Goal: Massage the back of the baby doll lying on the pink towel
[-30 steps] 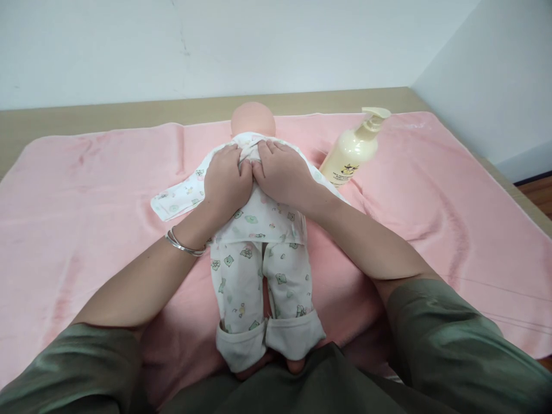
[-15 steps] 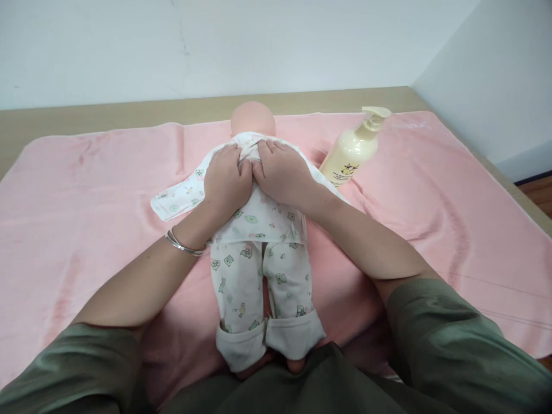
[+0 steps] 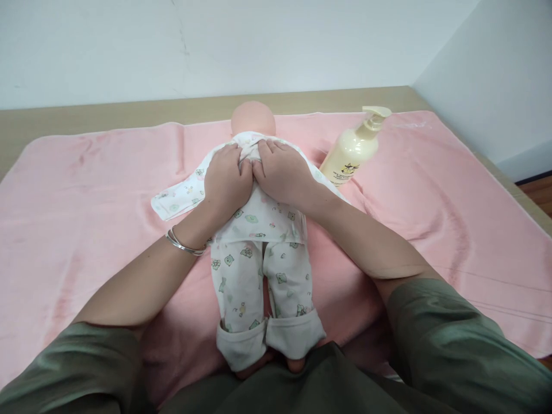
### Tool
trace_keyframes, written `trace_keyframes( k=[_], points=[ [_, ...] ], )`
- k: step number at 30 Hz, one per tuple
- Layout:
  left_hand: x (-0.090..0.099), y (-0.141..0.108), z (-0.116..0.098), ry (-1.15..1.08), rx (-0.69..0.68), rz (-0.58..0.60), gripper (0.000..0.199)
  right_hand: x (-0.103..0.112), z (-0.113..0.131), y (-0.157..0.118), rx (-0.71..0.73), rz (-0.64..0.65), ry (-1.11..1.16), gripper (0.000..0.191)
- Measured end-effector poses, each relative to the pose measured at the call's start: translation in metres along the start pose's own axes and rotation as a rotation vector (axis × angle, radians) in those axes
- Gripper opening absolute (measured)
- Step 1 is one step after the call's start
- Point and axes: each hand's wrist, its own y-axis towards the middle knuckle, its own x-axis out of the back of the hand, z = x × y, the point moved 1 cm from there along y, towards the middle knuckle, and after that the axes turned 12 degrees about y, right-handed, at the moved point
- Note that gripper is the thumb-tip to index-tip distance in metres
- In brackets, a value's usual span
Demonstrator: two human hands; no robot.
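Note:
A baby doll (image 3: 253, 118) lies stretched out before me, its bald head at the far end and no face showing. It wears a white printed shirt (image 3: 267, 221) and matching trousers (image 3: 241, 282) with turned-up cuffs. My left hand (image 3: 226, 175) rests on the left of the shirt's upper part, fingers laid over the cloth. Mirroring it on the right, my right hand (image 3: 282, 169) also lies on the shirt, open. The thumbs are close together at the middle, and the cloth between the hands is wrinkled. Both palms are hidden.
A cream pump bottle (image 3: 351, 152) stands to the right, near my right forearm. A pink blanket (image 3: 86, 230) is spread under the doll on a wooden surface (image 3: 207, 109). White walls (image 3: 259, 46) rise behind and at the right.

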Motion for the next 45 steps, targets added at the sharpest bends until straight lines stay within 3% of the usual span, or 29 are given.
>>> trace_keyframes(
  k=[7,17,32,45],
  points=[
    [-0.002,0.0,0.002,-0.001,-0.006,-0.042,0.031,0.0,0.0,0.001,-0.003,0.003,-0.007,0.058],
    [-0.002,0.001,0.001,0.001,-0.007,-0.011,0.033,-0.003,-0.001,0.001,-0.011,-0.027,0.027,0.058],
    [-0.001,0.003,-0.001,-0.017,0.007,-0.008,0.011,0.002,0.003,0.0,-0.045,0.021,0.02,0.053],
    [-0.004,0.004,0.001,-0.029,0.012,-0.025,0.01,0.005,0.006,-0.001,-0.053,0.033,0.005,0.051]
  ],
)
